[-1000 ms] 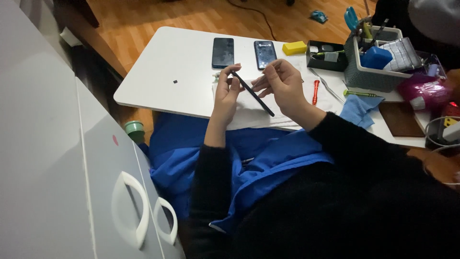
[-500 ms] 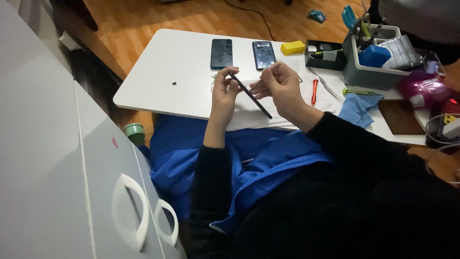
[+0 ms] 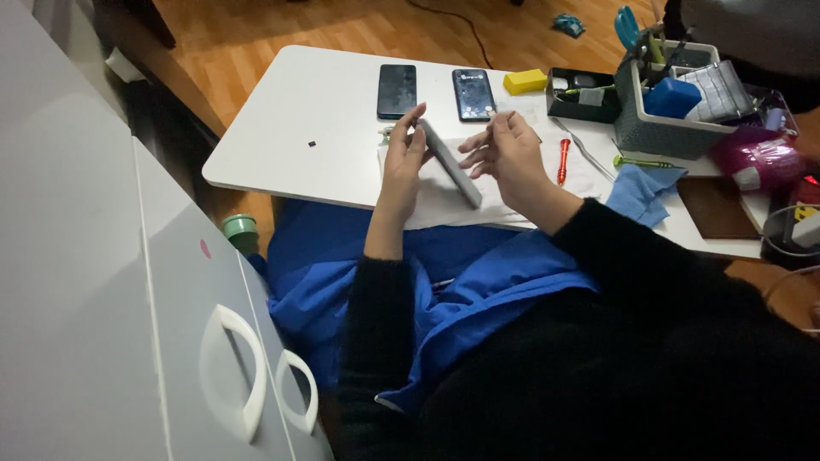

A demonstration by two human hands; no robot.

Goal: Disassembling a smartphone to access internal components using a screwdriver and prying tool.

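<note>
phone held edge-up over the table, slip risk

left hand (image 3: 403, 160) grips the grey phone (image 3: 451, 164) by its upper end, fingers curled round the edge. right hand (image 3: 504, 154) pinches what looks like a thin tool near the phone's top; too small to tell which. phone sits tilted, lower corner near the white cloth (image 3: 444, 201) on the white table (image 3: 290, 119). likely risk: grip is one-ended, so prying force could twist it loose or crack it. red screwdriver (image 3: 563, 161) lies just beside.

Grey phone (image 3: 451, 164), white table (image 3: 290, 128)
</note>
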